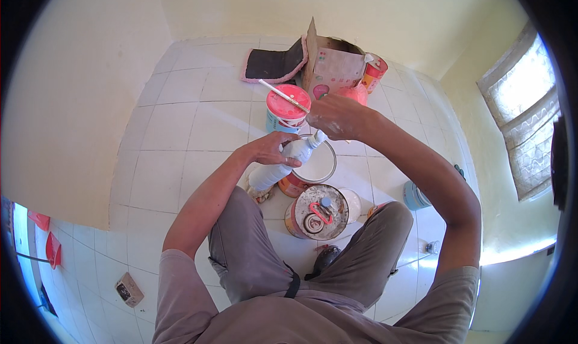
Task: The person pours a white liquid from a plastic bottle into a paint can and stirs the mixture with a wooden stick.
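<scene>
My left hand (271, 148) is wrapped round a whitish plastic bottle (265, 176). The bottle is tilted, its neck up and to the right over an open can of white paint (319, 163). Just above that neck, my right hand (334, 116) is closed with its knuckles up. From its fingers a thin white stick (283, 94) reaches left across the red lid of a light-blue bucket (276, 120); the stick's end inside the hand is hidden. Closer to me stands a paint-stained metal can (301, 195) with a red handle and a blue cap.
Behind stand an open cardboard box (337, 67), a black pad with pink edging (274, 61) and a red can (374, 70). A blue bucket (415, 195) is beside my right knee. A crumpled cloth (259, 193) lies by my left knee. A small box (129, 290) sits on the tiles.
</scene>
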A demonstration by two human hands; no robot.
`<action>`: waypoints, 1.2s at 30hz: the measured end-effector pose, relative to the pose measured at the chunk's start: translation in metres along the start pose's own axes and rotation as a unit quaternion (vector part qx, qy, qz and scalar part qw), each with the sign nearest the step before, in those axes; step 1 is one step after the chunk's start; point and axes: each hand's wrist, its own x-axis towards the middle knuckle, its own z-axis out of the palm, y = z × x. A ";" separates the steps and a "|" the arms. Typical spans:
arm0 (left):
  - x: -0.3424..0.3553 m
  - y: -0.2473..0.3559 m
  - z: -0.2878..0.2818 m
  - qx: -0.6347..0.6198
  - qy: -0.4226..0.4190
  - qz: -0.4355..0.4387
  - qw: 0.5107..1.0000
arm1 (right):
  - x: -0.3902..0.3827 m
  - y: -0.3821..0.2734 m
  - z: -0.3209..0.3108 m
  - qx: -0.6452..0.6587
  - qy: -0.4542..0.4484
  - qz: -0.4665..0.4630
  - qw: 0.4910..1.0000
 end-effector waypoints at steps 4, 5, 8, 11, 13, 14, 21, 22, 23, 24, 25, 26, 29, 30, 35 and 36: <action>0.001 0.002 0.000 -0.006 -0.005 0.002 1.000 | -0.002 0.002 0.002 -0.018 0.100 -0.058 0.993; 0.002 0.003 0.000 -0.006 -0.006 0.003 1.000 | -0.003 0.002 0.002 -0.023 0.094 -0.055 0.994; -0.001 0.004 -0.001 -0.003 0.000 -0.003 1.000 | 0.002 -0.002 -0.004 -0.007 0.022 -0.015 1.000; -0.002 0.004 -0.001 -0.006 0.000 -0.007 1.000 | 0.002 -0.002 -0.008 -0.010 0.033 -0.022 0.999; -0.001 0.003 0.000 0.002 0.004 0.003 1.000 | 0.001 -0.002 -0.010 -0.008 0.033 -0.023 0.999; 0.000 0.002 0.000 0.002 0.004 0.003 1.000 | 0.001 -0.002 -0.011 -0.005 0.034 -0.025 0.999; 0.001 0.001 0.000 -0.008 -0.003 -0.001 1.000 | -0.002 0.003 -0.006 -0.008 0.039 0.000 0.999; 0.001 0.000 0.000 -0.015 -0.004 0.000 1.000 | -0.002 0.004 -0.007 -0.008 0.027 0.003 1.000; 0.001 -0.001 0.000 -0.016 -0.004 0.000 1.000 | -0.002 0.005 -0.008 -0.009 0.015 0.006 1.000; 0.001 -0.001 0.000 -0.011 -0.006 0.000 1.000 | -0.003 0.006 -0.010 -0.009 0.015 0.005 1.000; 0.001 -0.001 0.000 -0.006 -0.008 0.000 1.000 | -0.004 0.006 -0.011 -0.026 0.032 -0.011 0.999; 0.001 -0.001 0.000 -0.006 -0.008 0.000 1.000 | -0.005 0.007 -0.012 -0.044 0.049 -0.028 0.997; 0.001 -0.001 0.000 -0.003 -0.002 0.008 1.000 | -0.007 0.009 -0.010 -0.037 0.082 -0.040 0.995; 0.002 0.000 0.000 -0.006 -0.004 0.004 1.000 | -0.008 0.010 -0.009 -0.037 0.081 -0.039 0.995; 0.001 -0.001 0.000 -0.010 -0.004 0.005 1.000 | -0.007 0.012 -0.008 -0.043 0.077 -0.043 0.995; 0.001 -0.001 0.000 -0.010 -0.003 0.006 1.000 | -0.008 0.013 -0.007 -0.043 0.077 -0.043 0.995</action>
